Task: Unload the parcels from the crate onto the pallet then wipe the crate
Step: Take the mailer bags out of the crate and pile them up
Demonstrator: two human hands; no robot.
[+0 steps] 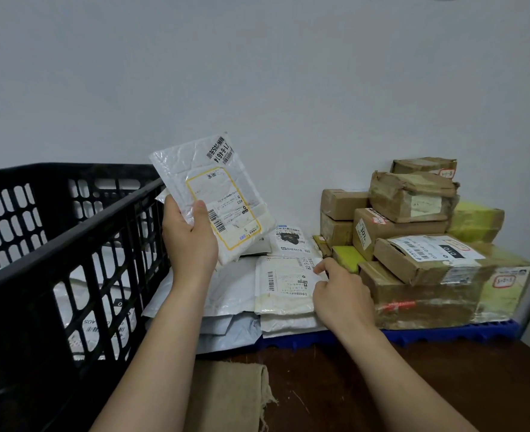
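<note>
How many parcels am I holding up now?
1: a white mailer gripped in the left hand beside the crate. The right hand rests on another mailer on the pallet.

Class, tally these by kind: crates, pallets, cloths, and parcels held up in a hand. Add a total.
crate: 1
pallet: 1
cloth: 1
parcel held in the left hand: 1
total: 4

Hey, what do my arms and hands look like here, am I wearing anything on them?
Nothing worn: the left hand and right hand are bare, with no gloves, rings or watch showing. Both forearms are bare too, with no sleeve reaching into view.
</note>
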